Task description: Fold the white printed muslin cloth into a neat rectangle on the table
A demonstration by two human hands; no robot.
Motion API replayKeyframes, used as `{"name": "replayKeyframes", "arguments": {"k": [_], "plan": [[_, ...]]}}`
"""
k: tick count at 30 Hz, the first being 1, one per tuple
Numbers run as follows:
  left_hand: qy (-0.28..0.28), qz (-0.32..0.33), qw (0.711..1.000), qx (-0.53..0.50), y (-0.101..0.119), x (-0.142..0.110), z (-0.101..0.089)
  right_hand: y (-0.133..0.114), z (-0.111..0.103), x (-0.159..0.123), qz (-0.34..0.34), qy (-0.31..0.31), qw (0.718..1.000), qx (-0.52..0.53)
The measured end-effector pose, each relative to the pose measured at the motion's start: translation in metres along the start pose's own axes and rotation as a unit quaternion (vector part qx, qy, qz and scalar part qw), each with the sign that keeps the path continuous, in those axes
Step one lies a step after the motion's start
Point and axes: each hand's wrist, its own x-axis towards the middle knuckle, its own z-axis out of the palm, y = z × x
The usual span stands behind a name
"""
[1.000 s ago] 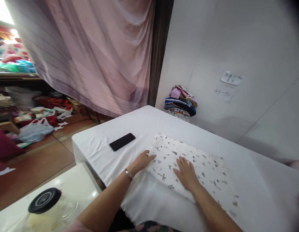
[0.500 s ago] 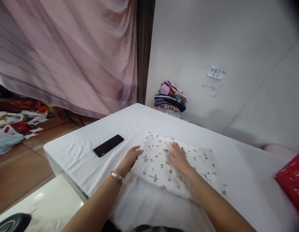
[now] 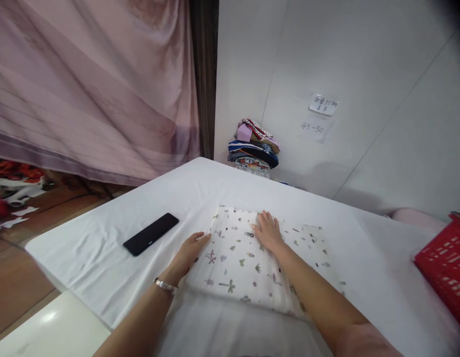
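Note:
A folded white cloth with small printed flowers (image 3: 252, 263) lies flat on the white-covered table (image 3: 200, 193). My right hand (image 3: 267, 231) rests palm down on the cloth's far part, fingers stretched and flat. My left hand (image 3: 188, 252) lies at the cloth's left edge, fingers extended and touching that edge. It wears a thin bracelet at the wrist. Neither hand holds anything.
A black phone (image 3: 151, 234) lies on the table to the left of my left hand. A pile of folded clothes (image 3: 254, 146) sits by the wall at the table's far corner. A red basket (image 3: 443, 265) stands at the right edge. A pink curtain (image 3: 92, 84) hangs behind.
My right hand has slid away from me across the cloth toward its far edge. My left hand stays at the left edge. The view has turned right, bringing the red basket in.

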Motion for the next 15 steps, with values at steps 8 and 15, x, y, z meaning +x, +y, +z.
{"name": "replayKeyframes", "arguments": {"k": [8, 15], "plan": [[0.035, 0.059, 0.996, -0.059, -0.013, 0.009, 0.01, -0.001, 0.002, 0.011, -0.015, -0.027, 0.999, -0.014], [0.051, 0.077, 0.994, -0.064, -0.016, 0.016, 0.008, -0.003, -0.001, 0.009, -0.033, -0.006, 0.999, 0.014]]}}
